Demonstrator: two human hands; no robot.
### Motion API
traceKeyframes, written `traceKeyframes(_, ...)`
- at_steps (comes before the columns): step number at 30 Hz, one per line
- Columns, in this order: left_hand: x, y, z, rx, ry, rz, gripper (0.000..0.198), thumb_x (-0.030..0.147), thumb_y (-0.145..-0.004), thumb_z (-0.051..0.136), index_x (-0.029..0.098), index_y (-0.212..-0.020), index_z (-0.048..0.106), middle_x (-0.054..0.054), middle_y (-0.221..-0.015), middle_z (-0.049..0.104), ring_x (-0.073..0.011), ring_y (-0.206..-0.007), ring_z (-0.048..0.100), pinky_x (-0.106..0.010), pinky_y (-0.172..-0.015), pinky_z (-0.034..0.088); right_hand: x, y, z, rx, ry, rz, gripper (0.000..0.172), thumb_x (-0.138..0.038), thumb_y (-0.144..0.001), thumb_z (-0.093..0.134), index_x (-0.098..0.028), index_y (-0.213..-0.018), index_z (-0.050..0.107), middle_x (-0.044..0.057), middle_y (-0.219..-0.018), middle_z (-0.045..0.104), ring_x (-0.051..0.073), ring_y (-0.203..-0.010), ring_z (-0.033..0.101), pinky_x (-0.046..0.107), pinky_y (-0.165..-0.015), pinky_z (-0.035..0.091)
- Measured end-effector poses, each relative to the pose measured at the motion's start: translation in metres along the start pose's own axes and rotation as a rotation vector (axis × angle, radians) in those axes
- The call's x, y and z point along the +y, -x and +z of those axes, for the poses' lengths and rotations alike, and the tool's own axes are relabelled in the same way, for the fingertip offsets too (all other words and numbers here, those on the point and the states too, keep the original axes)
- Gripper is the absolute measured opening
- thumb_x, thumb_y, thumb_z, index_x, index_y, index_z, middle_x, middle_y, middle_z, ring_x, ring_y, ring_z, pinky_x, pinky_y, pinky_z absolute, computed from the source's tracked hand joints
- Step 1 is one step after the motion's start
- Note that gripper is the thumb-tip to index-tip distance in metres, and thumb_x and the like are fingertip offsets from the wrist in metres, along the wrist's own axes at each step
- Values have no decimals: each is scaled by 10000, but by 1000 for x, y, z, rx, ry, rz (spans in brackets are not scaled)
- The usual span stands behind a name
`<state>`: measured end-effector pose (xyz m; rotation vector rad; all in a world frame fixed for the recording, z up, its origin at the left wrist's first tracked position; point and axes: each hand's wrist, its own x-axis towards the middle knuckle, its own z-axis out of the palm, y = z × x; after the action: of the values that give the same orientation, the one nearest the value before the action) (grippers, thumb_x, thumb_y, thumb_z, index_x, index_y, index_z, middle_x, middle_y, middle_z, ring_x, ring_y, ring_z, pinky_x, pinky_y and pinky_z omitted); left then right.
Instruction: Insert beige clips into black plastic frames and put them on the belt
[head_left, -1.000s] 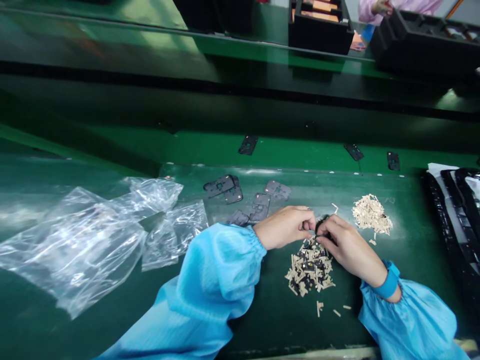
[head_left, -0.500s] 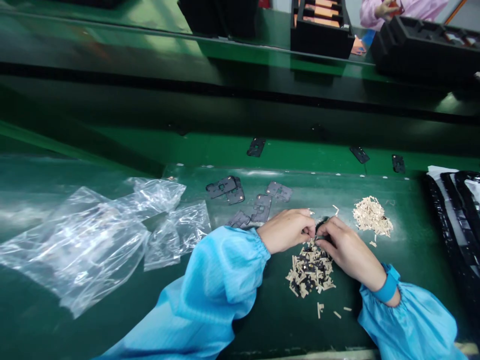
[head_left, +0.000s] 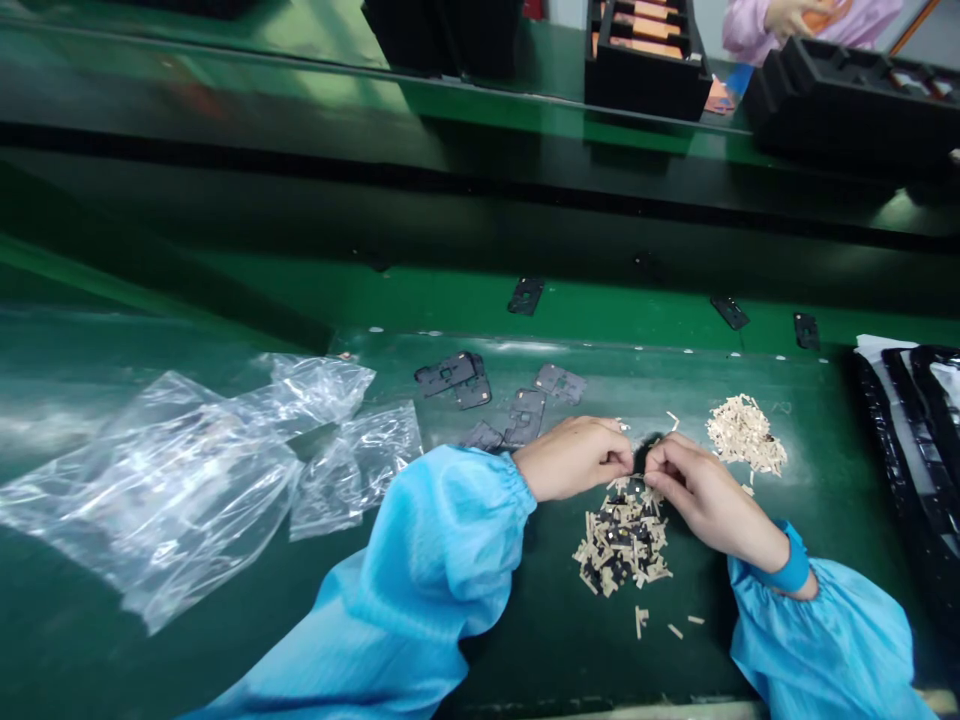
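The left hand (head_left: 577, 458) and right hand (head_left: 697, 490) face each other, fingertips drawn in close; anything gripped is too small to tell. Just below, on the worktop (head_left: 555, 640), lies a mixed pile (head_left: 624, 545) of beige and black bits. A beige pile (head_left: 746, 435) sits far right, black plates (head_left: 525, 415) far left, plastic bags (head_left: 187, 480) at left.

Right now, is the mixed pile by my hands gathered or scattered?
Mostly gathered: the mixed pile sits in one heap; a few tan strips lie apart.
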<state>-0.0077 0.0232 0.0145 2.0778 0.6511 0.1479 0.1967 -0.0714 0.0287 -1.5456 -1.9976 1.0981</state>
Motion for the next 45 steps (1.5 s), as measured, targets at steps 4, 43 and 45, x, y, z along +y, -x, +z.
traceKeyframes(4, 3, -2, -4, 85, 180, -67, 168, 265, -953, 594, 192, -892, 732, -2, -779, 713, -133, -699, 627, -237, -664, 441, 3, 0, -2, 56, -33, 37, 160, -223, -1021, 515, -222, -864, 548, 17, -839, 576, 176, -725, 540, 304, -672, 442)
traceKeyframes(43, 7, -7, 27, 427, 149, 43, 190, 203, -927, 588, 197, -889, 774, -12, -769, 683, -119, -660, 587, -233, -626, 440, 12, -6, 34, 510, -385, 175, 165, -346, -956, 610, -209, -867, 631, -13, -701, 551, 147, -603, 460, 268, -558, 373)
traceKeyframes(45, 5, -7, 26, 417, 146, 52, 180, 194, -918, 599, 192, -867, 772, -2, -735, 666, -112, -638, 572, -228, -612, 430, 12, -6, 33, 498, -353, 167, 137, -307, -948, 607, -207, -856, 627, -17, -696, 539, 144, -598, 449, 267, -556, 360)
